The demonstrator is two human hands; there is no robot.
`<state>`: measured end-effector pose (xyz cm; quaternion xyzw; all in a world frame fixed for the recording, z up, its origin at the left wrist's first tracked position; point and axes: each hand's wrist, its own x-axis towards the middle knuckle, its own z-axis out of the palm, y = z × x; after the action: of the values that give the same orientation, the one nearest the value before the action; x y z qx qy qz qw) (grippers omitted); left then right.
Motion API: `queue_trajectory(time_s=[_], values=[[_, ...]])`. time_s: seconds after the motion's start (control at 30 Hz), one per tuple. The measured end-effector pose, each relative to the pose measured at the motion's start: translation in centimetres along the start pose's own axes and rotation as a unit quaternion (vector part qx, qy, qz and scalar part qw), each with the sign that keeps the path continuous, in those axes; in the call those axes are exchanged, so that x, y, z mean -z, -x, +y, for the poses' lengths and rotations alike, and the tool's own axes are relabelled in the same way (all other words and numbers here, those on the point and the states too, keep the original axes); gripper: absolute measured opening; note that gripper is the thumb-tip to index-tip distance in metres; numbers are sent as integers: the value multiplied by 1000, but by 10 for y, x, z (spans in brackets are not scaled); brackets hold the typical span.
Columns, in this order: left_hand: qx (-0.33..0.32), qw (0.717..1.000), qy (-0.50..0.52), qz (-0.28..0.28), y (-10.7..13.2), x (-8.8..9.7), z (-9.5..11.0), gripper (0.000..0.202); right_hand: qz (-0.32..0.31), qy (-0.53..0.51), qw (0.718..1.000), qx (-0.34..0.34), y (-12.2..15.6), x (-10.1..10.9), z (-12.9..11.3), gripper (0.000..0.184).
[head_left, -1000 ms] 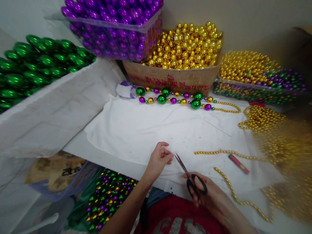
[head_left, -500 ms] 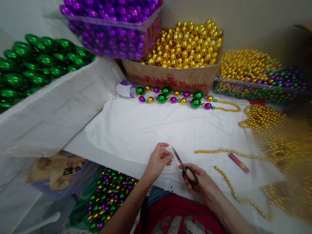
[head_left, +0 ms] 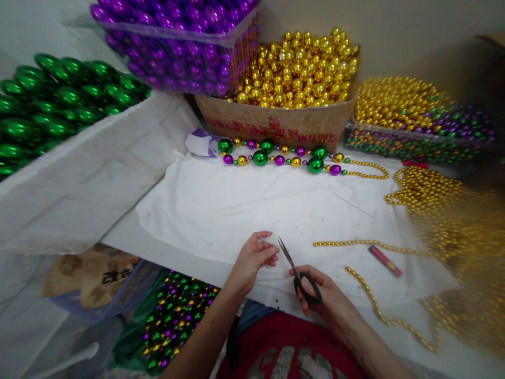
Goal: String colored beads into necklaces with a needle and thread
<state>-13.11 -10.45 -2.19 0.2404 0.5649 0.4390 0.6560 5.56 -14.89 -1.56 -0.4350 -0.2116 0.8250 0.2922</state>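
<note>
My right hand (head_left: 321, 289) grips a pair of scissors (head_left: 295, 271) by its black handles. The blades are close together and point up and to the left, over the white cloth. Just left of the blade tips is my left hand (head_left: 254, 258), its fingers curled and the thumb close against them. A tiny pale bit shows by its index fingertip; whether the fingers pinch a thread I cannot make out. To the right lie a gold bead strand (head_left: 355, 243), a second gold bead strand (head_left: 376, 308) and a small red stick-shaped object (head_left: 385, 260).
A beaded necklace (head_left: 279, 160) lies along the back of the white cloth (head_left: 205, 210). Behind it stand a cardboard box (head_left: 272, 123) of gold beads and a clear bin (head_left: 185, 39) of purple beads. Green beads (head_left: 67, 95) fill a white box (head_left: 90, 173). Gold strands (head_left: 465, 247) heap at right.
My left hand's fingers have loosened and spread slightly, with the index finger lifted. The scissors stay in my right hand, almost unmoved. The whole view has shifted a little.
</note>
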Motion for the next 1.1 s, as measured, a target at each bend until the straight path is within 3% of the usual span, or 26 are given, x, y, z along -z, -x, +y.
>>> queue_trajectory(time_s=[0.43,0.63,0.77,0.87,1.0,1.1], values=[[20,1000,13,-12,4,0,-1,77,3,2,1000,28,-15,-10,-4,44],[5,1000,2,-21,3,3,-5,77,38,14,998,42,-16,-9,-2,50],[-11,998,-61,-25,2,11,-6,70,21,-11,998,66,-10,-6,-10,52],[-74,976,-205,26,5,23,5,57,22,-6,994,104,4,8,-22,51],[-146,895,-408,109,22,43,33,16,91,45,981,166,32,50,-40,48],[-89,877,-470,44,44,57,39,17,191,93,948,236,59,86,-53,42]])
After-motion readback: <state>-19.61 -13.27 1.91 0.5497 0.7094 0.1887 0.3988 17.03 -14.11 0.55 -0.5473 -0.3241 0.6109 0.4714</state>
